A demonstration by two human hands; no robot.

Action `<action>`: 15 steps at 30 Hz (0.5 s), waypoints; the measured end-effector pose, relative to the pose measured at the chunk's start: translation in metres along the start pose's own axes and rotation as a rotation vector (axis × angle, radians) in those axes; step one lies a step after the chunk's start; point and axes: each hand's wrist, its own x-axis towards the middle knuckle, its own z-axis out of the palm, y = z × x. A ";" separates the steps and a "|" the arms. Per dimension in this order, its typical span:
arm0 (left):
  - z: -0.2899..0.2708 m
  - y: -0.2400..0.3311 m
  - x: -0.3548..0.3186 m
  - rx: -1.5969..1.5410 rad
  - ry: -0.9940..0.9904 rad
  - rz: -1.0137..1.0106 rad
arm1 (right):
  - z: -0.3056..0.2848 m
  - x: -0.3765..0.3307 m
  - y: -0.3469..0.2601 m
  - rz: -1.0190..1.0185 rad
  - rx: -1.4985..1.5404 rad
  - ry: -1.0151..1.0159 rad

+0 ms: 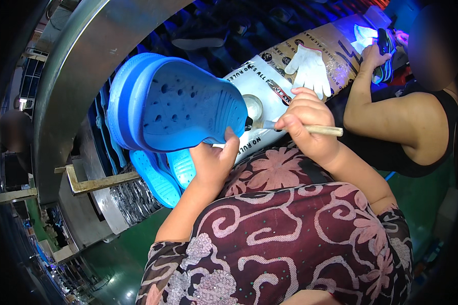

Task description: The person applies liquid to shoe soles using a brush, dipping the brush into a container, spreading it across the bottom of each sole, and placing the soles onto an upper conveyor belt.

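My left hand [213, 162] grips a blue clog upper [178, 109] by its near right edge, with the thumb on the inside. The clog has round holes and its hollow faces me. In my right hand [310, 122] is a brush [323, 130] with a pale wooden handle, held between thumb and fingers. Its dark bristle end meets the clog's right edge, close to my left thumb. Behind the brush stands a round pale cup [253, 108], partly hidden by the clog.
Blue soles [155, 178] lie below the clog. A white work glove [308, 68] rests on the cardboard-covered surface [336, 51]. To the right, a co-worker's hand [374, 57] holds a dark shoe [384, 53]. A curved metal frame [68, 86] rises at left, beside a wooden bar [104, 183].
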 end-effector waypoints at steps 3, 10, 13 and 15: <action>0.006 0.005 -0.001 -0.071 0.024 -0.049 | 0.002 0.002 -0.002 -0.024 0.027 0.024; 0.004 0.002 0.005 0.110 0.010 0.095 | 0.002 0.000 -0.003 -0.001 0.022 0.029; 0.006 0.002 0.004 0.021 0.023 0.104 | 0.006 0.000 -0.003 -0.013 0.064 0.091; 0.005 0.001 0.004 0.030 -0.010 0.084 | 0.007 0.002 -0.009 -0.028 -0.046 -0.022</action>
